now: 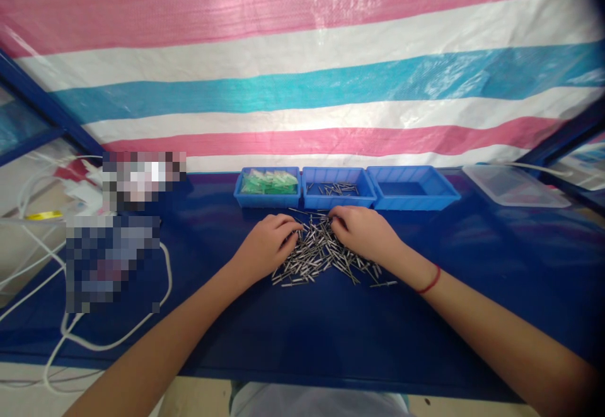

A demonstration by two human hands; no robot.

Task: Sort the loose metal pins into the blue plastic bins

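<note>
Metal pins well inside table edge

No readable text, label, brand, number or sign. Well to the left of the left hand's fingers, a lower pixelated patch on the counter and an upper pixelated patch are masked too coarsely to make out any lettering. Just beyond the same fingers, the pale and green pieces in a blue tray are too small and blurred to tell whether they carry any marking.
</note>
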